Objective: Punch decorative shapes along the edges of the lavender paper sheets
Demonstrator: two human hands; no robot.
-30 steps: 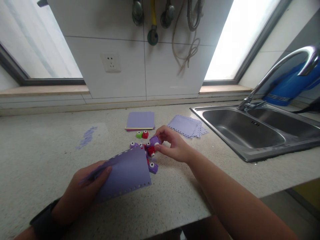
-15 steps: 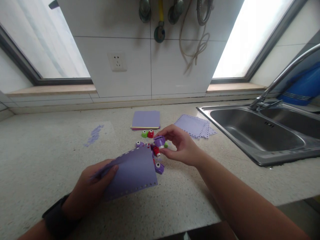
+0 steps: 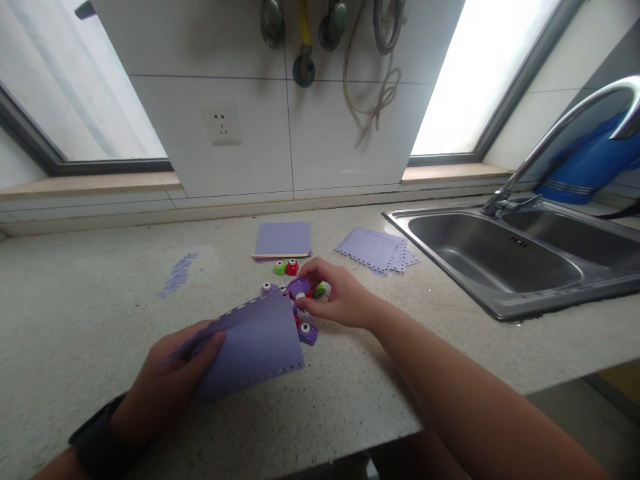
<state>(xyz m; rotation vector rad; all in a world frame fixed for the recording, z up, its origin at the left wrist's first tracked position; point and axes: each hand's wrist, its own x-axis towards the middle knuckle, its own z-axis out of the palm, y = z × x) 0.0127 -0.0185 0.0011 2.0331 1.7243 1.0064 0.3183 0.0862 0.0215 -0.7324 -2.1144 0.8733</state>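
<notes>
My left hand [image 3: 167,383] pinches a purple paper sheet [image 3: 250,347] with punched holes along its edges, held just above the speckled counter [image 3: 90,313]. My right hand [image 3: 335,300] grips a small purple hole punch [image 3: 299,289] at the sheet's upper right corner. Several small punches lie beside it: another purple one [image 3: 307,332], a red one [image 3: 291,268], a green one [image 3: 279,268] and a purple one [image 3: 267,289].
A stack of purple paper squares [image 3: 283,240] lies behind the punches, and punched sheets [image 3: 373,249] sit near the steel sink [image 3: 500,257] with its tap [image 3: 560,133] at right. Purple paper bits [image 3: 176,275] litter the counter at left. A wall socket [image 3: 221,125] and hoses [image 3: 373,80] hang behind.
My right hand has brought the purple punch down and left, closer to the sheet's corner. The sheet in my left hand has barely moved.
</notes>
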